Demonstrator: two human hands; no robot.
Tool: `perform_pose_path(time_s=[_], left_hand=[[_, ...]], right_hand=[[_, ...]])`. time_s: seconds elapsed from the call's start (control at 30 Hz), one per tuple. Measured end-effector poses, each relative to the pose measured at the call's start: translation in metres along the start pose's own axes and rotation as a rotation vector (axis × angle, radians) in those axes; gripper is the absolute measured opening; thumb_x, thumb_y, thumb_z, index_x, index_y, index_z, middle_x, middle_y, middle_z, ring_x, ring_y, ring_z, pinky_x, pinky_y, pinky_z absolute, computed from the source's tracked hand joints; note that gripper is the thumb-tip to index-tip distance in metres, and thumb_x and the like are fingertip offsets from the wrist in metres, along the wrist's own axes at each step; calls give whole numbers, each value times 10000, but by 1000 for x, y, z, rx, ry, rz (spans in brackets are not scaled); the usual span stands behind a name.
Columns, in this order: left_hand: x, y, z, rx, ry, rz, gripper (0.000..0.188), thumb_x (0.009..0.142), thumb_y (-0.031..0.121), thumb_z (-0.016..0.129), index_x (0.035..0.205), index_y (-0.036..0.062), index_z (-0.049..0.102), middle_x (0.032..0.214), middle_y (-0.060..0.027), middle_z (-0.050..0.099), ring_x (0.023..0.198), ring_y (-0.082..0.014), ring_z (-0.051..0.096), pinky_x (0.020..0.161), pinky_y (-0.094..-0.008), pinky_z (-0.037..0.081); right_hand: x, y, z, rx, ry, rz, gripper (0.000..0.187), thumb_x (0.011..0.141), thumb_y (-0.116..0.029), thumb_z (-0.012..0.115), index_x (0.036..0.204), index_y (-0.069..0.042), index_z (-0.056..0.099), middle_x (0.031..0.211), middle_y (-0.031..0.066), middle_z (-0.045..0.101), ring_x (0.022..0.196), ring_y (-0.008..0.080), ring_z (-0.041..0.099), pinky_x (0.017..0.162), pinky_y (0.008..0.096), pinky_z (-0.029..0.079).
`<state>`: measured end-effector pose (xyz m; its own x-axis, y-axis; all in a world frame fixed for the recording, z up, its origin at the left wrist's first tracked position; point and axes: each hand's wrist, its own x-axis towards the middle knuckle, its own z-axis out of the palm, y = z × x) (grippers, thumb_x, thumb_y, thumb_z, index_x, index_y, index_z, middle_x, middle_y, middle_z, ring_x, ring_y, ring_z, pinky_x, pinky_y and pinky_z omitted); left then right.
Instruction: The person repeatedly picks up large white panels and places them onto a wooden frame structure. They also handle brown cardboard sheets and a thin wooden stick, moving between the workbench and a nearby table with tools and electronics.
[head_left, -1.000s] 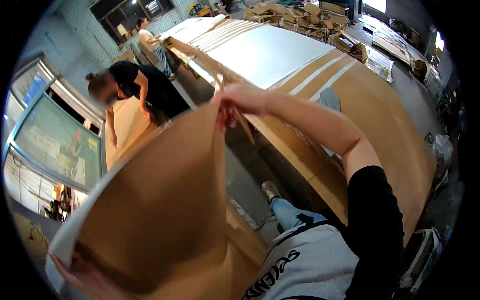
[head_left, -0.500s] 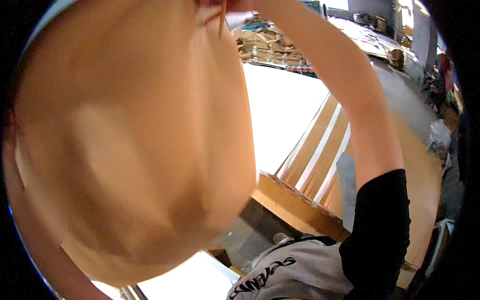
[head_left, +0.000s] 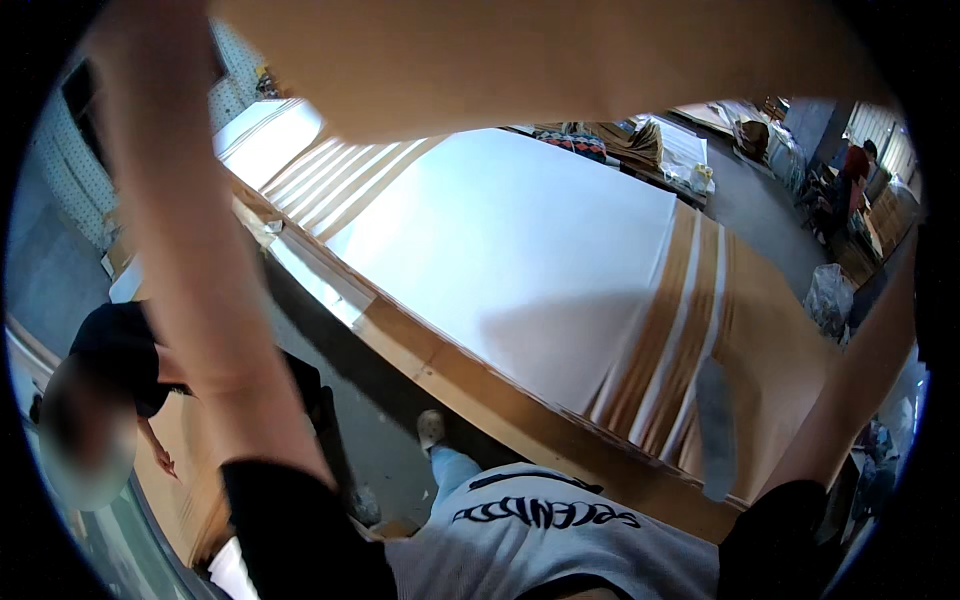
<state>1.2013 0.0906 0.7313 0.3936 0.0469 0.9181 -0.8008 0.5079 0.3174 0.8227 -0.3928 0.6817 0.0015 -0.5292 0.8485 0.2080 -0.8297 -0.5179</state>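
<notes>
A large brown paper or cardboard sheet (head_left: 600, 60) spreads across the top of the view, raised above the table and blurred. My left arm reaches up past its left end; my left hand (head_left: 150, 25) is dark and smeared at the upper edge, its fingers not visible. On the right side my right forearm (head_left: 850, 390) rises toward the rim, and the hand itself lies out of the picture. Beneath the raised sheet is a broad white sheet (head_left: 500, 240) on a stack, with staggered brown-and-white sheet edges (head_left: 665, 330) along its right side.
A grey flat strip (head_left: 714, 430) lies near the stack's front right. At the left, a co-worker in a dark top (head_left: 115, 345) bends over brown sheets (head_left: 190, 500). Clear plastic (head_left: 828, 300) stands by the grey floor (head_left: 765, 205). Another person (head_left: 855, 175) is far right.
The brown sheet has moved from the left, where it hung close in front of me, up to the top. My right arm has swung out to the right, and the view has shifted.
</notes>
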Motion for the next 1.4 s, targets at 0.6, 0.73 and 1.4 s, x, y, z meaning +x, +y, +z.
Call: perform_pose_path(time_s=[0.6,0.73,1.4], left_hand=[[-389,-388,-210,-372,123,-1740,455,755,95,598,1157,-39,432,1111,-102,510,1017,-214,479,880,-310,364],[-408,-396,-218,-283,142,-1722,470,735,55,607,1154,-47,420,1101,-111,510,990,-213,494,864,-304,381],[-429,-393,-240,-443,436,-1775,339,759,104,522,1083,12,486,1021,-91,557,950,-245,526,837,-386,420]], right_hand=[[-576,-18,205,-162,542,1135,520,833,-346,521,1198,8,413,1179,94,443,1041,222,445,869,355,373],[-609,0,192,-106,629,1193,427,822,-353,538,1120,-53,474,1056,66,480,935,182,472,734,349,428],[-608,-15,212,-256,383,1257,297,867,-305,486,991,-36,503,872,20,530,740,114,491,606,247,388]])
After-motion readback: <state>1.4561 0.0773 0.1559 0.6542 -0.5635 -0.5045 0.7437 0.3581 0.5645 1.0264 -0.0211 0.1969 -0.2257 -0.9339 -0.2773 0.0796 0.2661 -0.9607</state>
